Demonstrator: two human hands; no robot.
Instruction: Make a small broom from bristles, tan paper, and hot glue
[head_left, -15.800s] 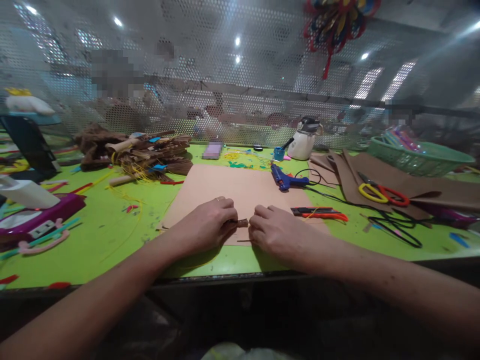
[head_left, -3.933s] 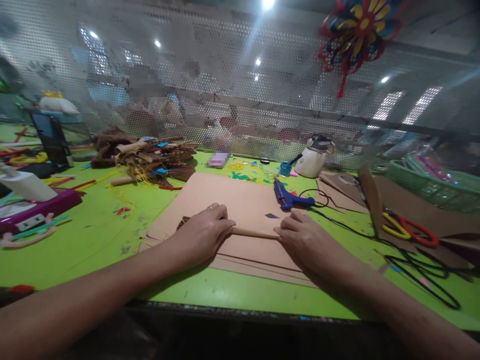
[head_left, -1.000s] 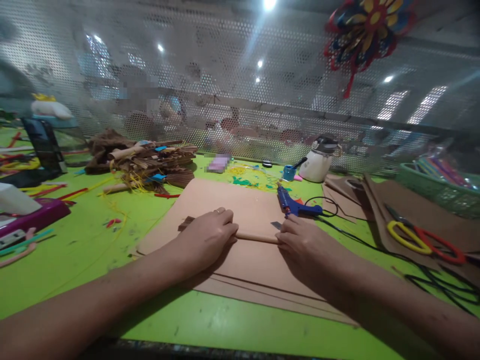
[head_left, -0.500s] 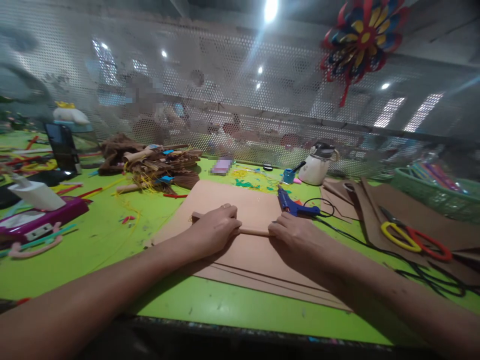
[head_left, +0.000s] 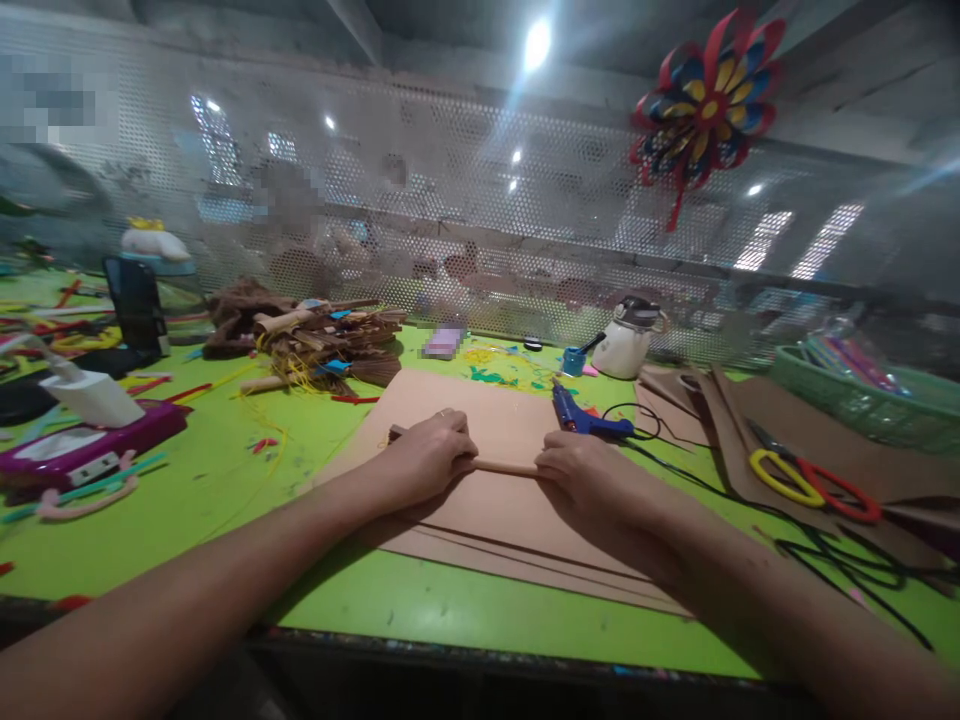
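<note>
A thin tan roll of paper (head_left: 506, 467) lies crosswise over a stack of brown paper sheets (head_left: 480, 400). My left hand (head_left: 435, 450) is closed on the roll's left part, and its end pokes out beyond the knuckles. My right hand (head_left: 574, 460) grips the other side, fingers pressed down together. Between the two hands a short stretch of the roll shows; the rest is hidden under my fingers. Just beyond my right hand rests a blue glue gun (head_left: 585, 412) at the sheets' edge.
Scissors (head_left: 814, 485) with yellow and red handles lie at right on more brown paper, near a black cable (head_left: 832, 560) and a green basket (head_left: 862, 400). A white jug (head_left: 622, 345) stands behind. At left are a purple power strip (head_left: 97, 450) and bundled brown paper pieces (head_left: 330, 345).
The camera view has shifted slightly. Both hands keep their hold on the paper roll, with barely any movement against the sheets.
</note>
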